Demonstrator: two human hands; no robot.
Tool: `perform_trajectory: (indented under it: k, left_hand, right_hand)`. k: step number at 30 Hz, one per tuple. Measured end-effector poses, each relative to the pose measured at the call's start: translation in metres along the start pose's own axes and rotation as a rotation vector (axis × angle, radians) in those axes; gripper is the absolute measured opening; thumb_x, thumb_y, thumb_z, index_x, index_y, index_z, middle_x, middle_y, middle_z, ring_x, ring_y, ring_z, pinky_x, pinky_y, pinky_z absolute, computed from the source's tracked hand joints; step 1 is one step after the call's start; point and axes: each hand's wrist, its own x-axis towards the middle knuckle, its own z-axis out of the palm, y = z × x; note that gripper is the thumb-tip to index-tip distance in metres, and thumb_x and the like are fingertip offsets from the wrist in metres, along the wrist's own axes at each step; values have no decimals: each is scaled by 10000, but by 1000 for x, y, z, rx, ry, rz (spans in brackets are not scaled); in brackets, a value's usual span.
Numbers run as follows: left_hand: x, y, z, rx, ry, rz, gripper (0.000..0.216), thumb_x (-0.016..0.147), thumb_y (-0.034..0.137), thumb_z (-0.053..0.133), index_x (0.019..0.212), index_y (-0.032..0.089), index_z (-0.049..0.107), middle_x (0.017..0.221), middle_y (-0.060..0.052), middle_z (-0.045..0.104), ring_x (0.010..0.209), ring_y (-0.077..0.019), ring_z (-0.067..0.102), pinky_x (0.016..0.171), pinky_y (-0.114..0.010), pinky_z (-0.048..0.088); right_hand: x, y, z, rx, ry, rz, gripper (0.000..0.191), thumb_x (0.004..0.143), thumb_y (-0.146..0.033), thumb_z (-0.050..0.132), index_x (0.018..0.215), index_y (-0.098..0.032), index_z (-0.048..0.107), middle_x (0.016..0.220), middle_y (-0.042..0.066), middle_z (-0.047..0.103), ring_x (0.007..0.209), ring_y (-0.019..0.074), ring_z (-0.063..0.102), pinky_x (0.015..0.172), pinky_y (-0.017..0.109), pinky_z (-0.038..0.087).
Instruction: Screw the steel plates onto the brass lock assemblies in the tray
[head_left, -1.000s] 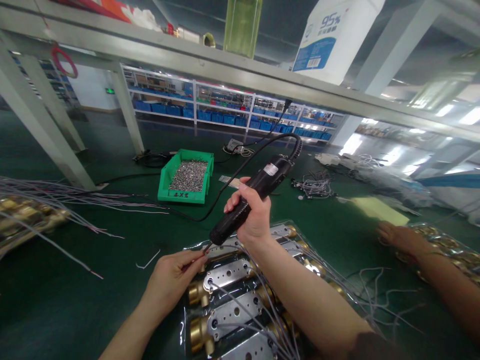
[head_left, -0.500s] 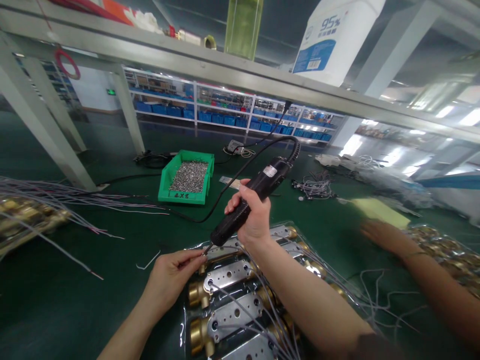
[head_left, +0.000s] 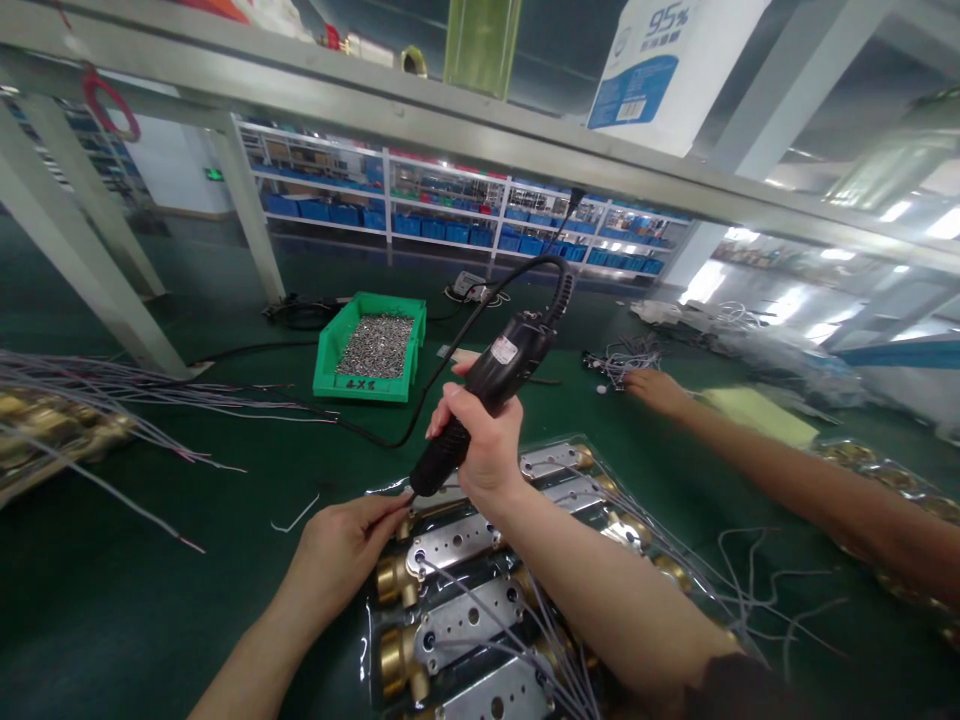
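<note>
My right hand grips a black corded electric screwdriver, tilted with its bit pointing down and to the left. The thumb and fingers of my left hand are pinched together at the bit's tip; what they hold there is hidden. Both meet at the left end of a brass valve body with a silver metal plate. Several more brass bodies with plates lie in rows on a clear plastic tray. Grey wires run out of the plates toward the right.
A green bin of small screws stands behind my hands. Brass parts and loose wires lie at left. From the right, another person's hand reaches to a wire bundle. A metal shelf beam crosses above.
The screwdriver and my right hand have shifted slightly left, and the tool stands steeper. The other person's hand has moved from the yellow sheet to the wire bundle.
</note>
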Motion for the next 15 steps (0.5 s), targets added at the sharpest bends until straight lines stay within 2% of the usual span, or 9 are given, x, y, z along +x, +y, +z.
perform_trajectory:
  k: [4,7,11,15]
  left_hand:
    - [0,7,3,-19,59,-35,360,780,537,520,873,257,726,884,16,692,818,-200,643,731,-306,459]
    - [0,11,4,-12,37,-75,373,768,560,513,843,248,705,810,16,673,754,-187,623,688,-296,432]
    - [0,9,1,41,3,-161,524,741,638,485,990,225,690,793,-16,652,706,-214,589,669,-318,397]
    - [0,7,-7,79,-86,-176,696,724,684,472,1189,197,650,721,-40,602,648,-238,536,608,-320,331]
  right_hand:
    - [-2,-1,2,-40,-7,8,321,663,-286,709,904,-153,544,498,-64,512,403,107,473,438,228,420]
    - [-2,-2,2,-48,-11,28,333,656,-292,714,906,-151,546,515,-64,518,402,103,467,432,225,420]
    - [-2,-1,4,-62,-19,43,335,658,-293,709,907,-154,534,514,-67,519,402,99,464,433,218,418]
    - [-5,-1,5,-88,-55,42,320,678,-296,703,910,-156,533,508,-70,517,407,93,465,441,208,412]
